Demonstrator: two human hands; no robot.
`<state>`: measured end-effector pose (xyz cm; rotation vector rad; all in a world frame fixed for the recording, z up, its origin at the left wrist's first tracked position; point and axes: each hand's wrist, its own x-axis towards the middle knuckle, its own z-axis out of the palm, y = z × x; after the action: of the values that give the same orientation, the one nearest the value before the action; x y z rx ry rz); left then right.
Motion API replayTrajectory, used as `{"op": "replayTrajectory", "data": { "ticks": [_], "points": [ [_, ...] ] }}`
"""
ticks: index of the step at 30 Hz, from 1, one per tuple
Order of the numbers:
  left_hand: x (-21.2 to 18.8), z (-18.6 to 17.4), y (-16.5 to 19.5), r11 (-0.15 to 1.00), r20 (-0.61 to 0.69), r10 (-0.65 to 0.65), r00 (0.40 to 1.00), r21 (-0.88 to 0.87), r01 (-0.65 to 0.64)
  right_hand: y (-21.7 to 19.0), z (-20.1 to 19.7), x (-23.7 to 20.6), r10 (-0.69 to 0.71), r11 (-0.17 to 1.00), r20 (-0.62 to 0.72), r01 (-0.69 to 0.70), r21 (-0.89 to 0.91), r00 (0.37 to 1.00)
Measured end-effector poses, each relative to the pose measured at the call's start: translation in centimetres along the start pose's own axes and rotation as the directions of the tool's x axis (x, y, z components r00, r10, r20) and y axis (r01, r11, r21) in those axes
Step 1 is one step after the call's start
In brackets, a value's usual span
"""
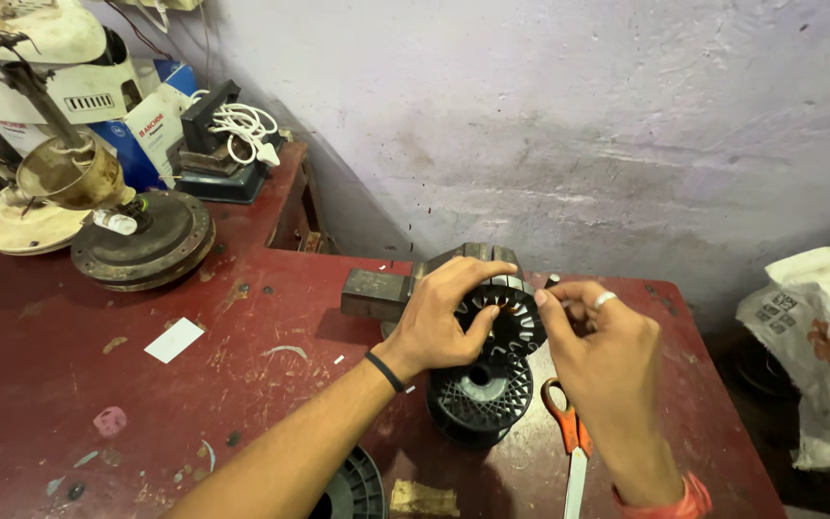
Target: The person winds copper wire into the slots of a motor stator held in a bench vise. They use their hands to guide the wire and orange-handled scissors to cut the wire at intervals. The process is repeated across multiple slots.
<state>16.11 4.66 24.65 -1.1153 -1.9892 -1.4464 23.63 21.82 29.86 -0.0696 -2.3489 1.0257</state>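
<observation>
Both my hands are working at the slotted metal ring (509,312) in the table's (69,384) middle: my left hand (444,317) is gripping its rim, my right hand (598,336) is pinching something too small to tell. A white printed sack (818,336) is slumping far right; blue-and-white boxes (151,125) are standing far left.

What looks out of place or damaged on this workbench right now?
The red table is worn, with chipped paint and scattered scraps, including a white paper slip. The orange-handled scissors lie at the front edge, blades reaching out of view. Nothing looks spilled.
</observation>
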Motion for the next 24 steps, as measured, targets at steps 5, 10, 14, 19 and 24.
{"op": "replayTrajectory", "data": {
  "ticks": [5,10,14,19,24],
  "points": [
    [0.0,0.4,-0.2,1.0,-0.006,-0.001,1.0,0.005,0.001,-0.6,0.7,2.7,-0.07,0.982,0.035,0.075,-0.176,0.997],
    [-0.1,0.5,-0.4,0.999,0.034,0.001,0.999,0.038,-0.002,-0.3,1.4,4.5,-0.128,0.952,0.072,0.143,-0.269,0.989],
    [0.1,0.3,-0.4,0.999,0.024,-0.018,1.0,0.034,0.017,-0.4,1.5,4.8,-0.083,0.962,0.094,0.105,-0.254,0.992],
    [0.0,0.6,-0.5,1.0,0.02,-0.028,0.999,0.008,0.027,-0.8,1.7,4.9,-0.049,0.976,0.112,0.071,-0.208,0.993],
    [-0.1,0.7,-0.8,0.999,0.022,0.001,1.0,0.045,-0.002,-1.3,1.8,5.5,-0.023,0.974,0.139,0.053,-0.219,0.99]
  ]
}}
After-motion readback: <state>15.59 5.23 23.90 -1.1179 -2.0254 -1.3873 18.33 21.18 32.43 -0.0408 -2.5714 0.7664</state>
